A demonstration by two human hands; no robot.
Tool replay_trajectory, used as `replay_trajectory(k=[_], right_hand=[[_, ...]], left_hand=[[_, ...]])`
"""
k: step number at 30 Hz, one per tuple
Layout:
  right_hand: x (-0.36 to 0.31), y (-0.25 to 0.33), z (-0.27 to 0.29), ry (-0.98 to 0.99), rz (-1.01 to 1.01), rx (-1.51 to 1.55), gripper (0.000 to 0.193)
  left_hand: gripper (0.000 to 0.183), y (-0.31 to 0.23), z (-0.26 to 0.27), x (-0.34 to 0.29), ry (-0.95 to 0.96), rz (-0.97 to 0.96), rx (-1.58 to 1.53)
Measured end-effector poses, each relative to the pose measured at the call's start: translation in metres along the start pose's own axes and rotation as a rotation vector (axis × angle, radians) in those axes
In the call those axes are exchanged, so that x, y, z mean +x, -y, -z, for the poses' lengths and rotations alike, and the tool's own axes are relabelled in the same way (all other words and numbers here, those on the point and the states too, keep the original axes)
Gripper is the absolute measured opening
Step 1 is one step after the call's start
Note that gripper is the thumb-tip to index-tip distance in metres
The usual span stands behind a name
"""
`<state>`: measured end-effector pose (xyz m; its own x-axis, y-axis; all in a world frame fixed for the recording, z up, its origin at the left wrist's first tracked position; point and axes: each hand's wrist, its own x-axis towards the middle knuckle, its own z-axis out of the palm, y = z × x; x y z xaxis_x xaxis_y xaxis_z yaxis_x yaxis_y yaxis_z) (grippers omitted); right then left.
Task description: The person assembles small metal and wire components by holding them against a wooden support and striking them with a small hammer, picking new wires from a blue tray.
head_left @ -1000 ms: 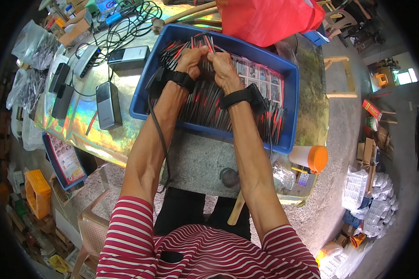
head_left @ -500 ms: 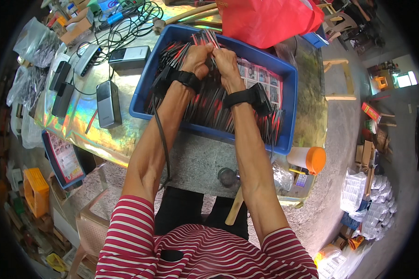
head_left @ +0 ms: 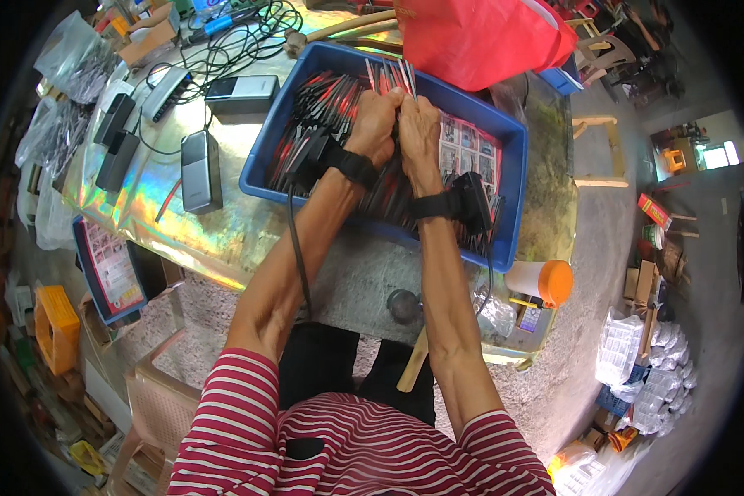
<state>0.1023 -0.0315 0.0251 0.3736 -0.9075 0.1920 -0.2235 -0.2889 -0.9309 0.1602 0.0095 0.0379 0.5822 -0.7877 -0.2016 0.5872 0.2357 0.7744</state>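
Note:
A blue plastic bin [head_left: 518, 190] on the table is packed with rows of thin, flat cards [head_left: 306, 124] standing on edge, their edges black and red. At its far side, my left hand [head_left: 374, 122] and my right hand [head_left: 420, 131] are side by side, almost touching. Both are closed around a small bunch of the cards [head_left: 393, 76], whose tops stick up past my fingers. How my fingertips sit on them is hidden. A printed sheet with small pictures [head_left: 471, 153] lies inside the bin, right of my right hand. Black straps with small boxes are on both wrists.
Two grey-black power packs [head_left: 200, 169] and tangled black cables [head_left: 252, 41] lie left of the bin. A red bag [head_left: 484, 41] is behind it. In front are an orange-lidded jar [head_left: 555, 283] and a wooden handle [head_left: 413, 364]. A plastic chair [head_left: 164, 393] stands at left.
Relative to the bin, both hands have shifted a little to the right, with the bunch of cards between them. More black-and-red cards show left of my left hand. The view has turned slightly.

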Motion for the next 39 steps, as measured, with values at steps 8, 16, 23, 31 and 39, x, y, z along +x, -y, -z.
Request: replay_trajectory(k=[8, 16, 23, 31, 39], right_hand=[[-0.076, 0.047, 0.011, -0.008, 0.105, 0.089, 0.03], [-0.179, 0.087, 0.026, 0.125, 0.003, 0.152, 0.023], [-0.267, 0.084, 0.043, 0.258, -0.034, 0.124, 0.023], [-0.344, 0.051, 0.061, 0.446, -0.19, 0.145, 0.025], [-0.378, 0.032, 0.061, 0.575, -0.337, 0.242, 0.031]], left_hand=[[0.015, -0.011, 0.017, -0.076, -0.027, -0.298, 0.424], [0.034, -0.025, 0.035, -0.197, -0.05, -0.241, 0.187], [0.038, -0.011, 0.062, -0.285, -0.079, -0.18, 0.193], [0.042, 0.034, 0.113, -0.357, -0.024, 0.04, 0.148], [0.044, 0.052, 0.141, -0.383, -0.05, 0.11, 0.211]])
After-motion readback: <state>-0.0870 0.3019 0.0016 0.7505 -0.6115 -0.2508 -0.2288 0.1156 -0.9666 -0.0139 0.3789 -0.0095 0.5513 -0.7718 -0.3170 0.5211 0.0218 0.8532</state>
